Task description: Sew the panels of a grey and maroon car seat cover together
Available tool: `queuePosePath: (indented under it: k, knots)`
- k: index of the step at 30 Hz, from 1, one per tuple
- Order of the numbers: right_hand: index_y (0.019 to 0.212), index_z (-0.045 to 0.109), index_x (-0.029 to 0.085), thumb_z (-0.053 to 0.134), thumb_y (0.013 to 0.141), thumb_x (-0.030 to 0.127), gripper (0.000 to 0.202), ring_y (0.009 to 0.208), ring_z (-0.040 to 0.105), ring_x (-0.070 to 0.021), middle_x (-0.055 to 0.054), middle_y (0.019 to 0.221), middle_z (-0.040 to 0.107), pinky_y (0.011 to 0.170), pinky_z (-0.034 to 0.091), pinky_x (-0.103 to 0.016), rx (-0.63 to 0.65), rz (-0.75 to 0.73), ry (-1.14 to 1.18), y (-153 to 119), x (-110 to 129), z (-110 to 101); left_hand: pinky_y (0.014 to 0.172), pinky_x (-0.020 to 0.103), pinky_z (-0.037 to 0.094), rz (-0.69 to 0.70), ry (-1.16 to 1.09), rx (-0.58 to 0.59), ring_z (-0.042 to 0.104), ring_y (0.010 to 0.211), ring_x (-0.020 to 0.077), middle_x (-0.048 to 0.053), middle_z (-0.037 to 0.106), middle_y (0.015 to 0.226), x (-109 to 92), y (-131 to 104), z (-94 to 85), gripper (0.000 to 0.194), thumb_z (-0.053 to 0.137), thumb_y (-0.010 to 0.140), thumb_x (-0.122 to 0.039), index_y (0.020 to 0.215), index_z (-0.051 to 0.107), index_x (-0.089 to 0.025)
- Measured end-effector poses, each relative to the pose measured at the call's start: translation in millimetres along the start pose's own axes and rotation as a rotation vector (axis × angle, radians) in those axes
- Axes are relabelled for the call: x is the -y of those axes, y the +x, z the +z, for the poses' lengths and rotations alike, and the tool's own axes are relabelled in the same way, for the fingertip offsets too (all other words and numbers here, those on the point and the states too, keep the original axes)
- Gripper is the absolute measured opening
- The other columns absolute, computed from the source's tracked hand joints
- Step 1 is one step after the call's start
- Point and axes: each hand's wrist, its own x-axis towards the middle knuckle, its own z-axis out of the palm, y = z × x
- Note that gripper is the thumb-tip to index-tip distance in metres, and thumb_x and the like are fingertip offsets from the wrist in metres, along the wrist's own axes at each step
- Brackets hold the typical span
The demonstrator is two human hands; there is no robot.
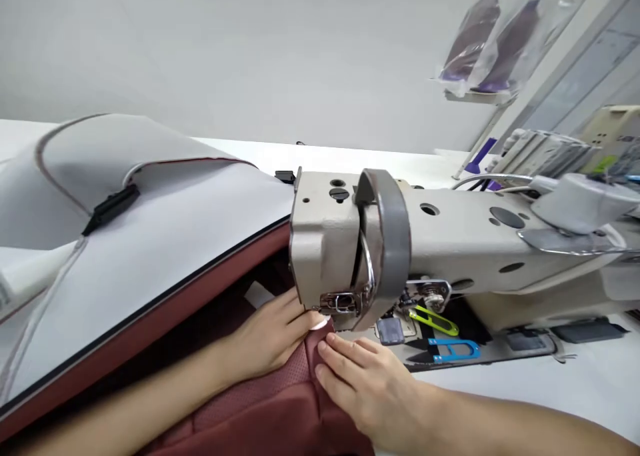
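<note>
A dark red car-seat-like cover, partly perforated and with a seam across it, lies under the head of a sewing machine. My left hand rests on the cover just left of the needle area, its fingers extended and some fingertips hidden behind the machine head. Close by on the right, my right hand presses flat on the cover beside the seam, fingers stretched toward the needle. The needle and presser foot are hidden from this angle.
Blue thread snips and yellow-green snips lie right of the needle area. A large white-backed panel with dark red edging rises on the left. Bagged purple-brown thread cones hang at the upper right. A white cone sits on the machine.
</note>
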Motion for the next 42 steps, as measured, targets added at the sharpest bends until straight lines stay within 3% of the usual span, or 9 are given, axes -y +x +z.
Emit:
queuePosePath:
  k: [3,5,12,16,21,27,33,36,42]
  knots:
    - [0.130,0.057,0.006,0.044,0.097,0.023,0.039,0.128,0.052,-0.0308,-0.019,0.138,0.056,0.092,0.053,-0.039,-0.001,0.035,-0.062,0,11,5,0.088,0.030,0.051,0.050,-0.011,0.030,0.057,0.091,0.0179,0.006,0.066,0.095,5,3,-4.5,0.023,0.042,0.094,-0.008,0.103,0.061,-0.018]
    - [0.132,0.056,0.005,0.043,0.096,0.018,0.040,0.130,0.050,-0.0312,-0.019,0.139,0.055,0.094,0.051,-0.040,-0.010,0.054,-0.079,-1,15,5,0.085,0.029,0.050,0.025,0.013,0.066,0.057,0.089,0.0179,0.006,0.066,0.095,-2,5,-7.4,0.024,0.041,0.094,-0.008,0.101,0.062,-0.017]
    - [0.116,0.065,0.003,0.040,0.095,0.010,0.034,0.116,0.061,-0.0292,-0.021,0.122,0.066,0.083,0.056,-0.037,-0.202,-0.009,-0.018,-5,12,4,0.074,0.028,0.046,-0.407,0.068,0.275,0.052,0.082,0.0179,0.004,0.061,0.088,-63,10,3.1,0.024,0.044,0.089,-0.001,0.088,0.063,-0.016]
    - [0.115,0.066,0.002,0.043,0.094,0.009,0.032,0.116,0.062,-0.0293,-0.021,0.120,0.067,0.084,0.057,-0.036,-0.212,-0.007,-0.011,-5,12,4,0.072,0.031,0.046,-0.414,0.152,0.226,0.051,0.080,0.0193,0.006,0.061,0.088,-73,8,16.0,0.025,0.043,0.087,0.000,0.091,0.064,-0.014]
    - [0.113,0.067,0.004,0.044,0.095,0.010,0.030,0.117,0.062,-0.0275,-0.019,0.119,0.067,0.088,0.057,-0.035,-0.192,0.014,0.017,-4,12,2,0.076,0.034,0.048,-0.251,0.248,0.198,0.050,0.075,0.0205,0.009,0.062,0.087,-69,8,14.7,0.025,0.042,0.082,0.000,0.084,0.064,-0.012]
    - [0.113,0.068,0.006,0.039,0.097,0.011,0.033,0.116,0.062,-0.0263,-0.017,0.121,0.067,0.092,0.055,-0.037,-0.168,0.043,0.001,1,9,2,0.081,0.033,0.050,-0.215,0.271,0.183,0.056,0.087,0.0219,0.011,0.066,0.099,-58,6,14.7,0.034,0.042,0.079,0.001,0.103,0.065,-0.008]
    - [0.129,0.059,0.006,0.042,0.095,0.015,0.039,0.120,0.059,-0.0267,-0.017,0.133,0.060,0.101,0.051,-0.040,-0.067,0.093,0.034,1,2,7,0.067,0.031,0.048,-0.217,0.232,0.234,0.056,0.072,0.0194,0.005,0.062,0.081,-39,9,11.6,0.027,0.045,0.079,-0.001,0.093,0.064,-0.014]
    - [0.131,0.058,0.007,0.043,0.094,0.017,0.041,0.123,0.057,-0.0265,-0.017,0.136,0.058,0.104,0.049,-0.041,-0.079,0.096,0.022,2,1,7,0.067,0.030,0.047,-0.164,0.192,0.219,0.056,0.071,0.0184,0.004,0.063,0.079,-31,9,5.8,0.026,0.045,0.078,-0.002,0.090,0.063,-0.016]
    - [0.106,0.069,0.006,0.045,0.091,0.012,0.030,0.110,0.064,-0.0268,-0.015,0.118,0.069,0.082,0.056,-0.036,-0.234,0.038,-0.029,5,13,2,0.070,0.029,0.047,-0.047,0.130,0.111,0.056,0.077,0.0189,0.005,0.063,0.082,-8,6,-7.4,0.023,0.042,0.088,-0.008,0.096,0.061,-0.017]
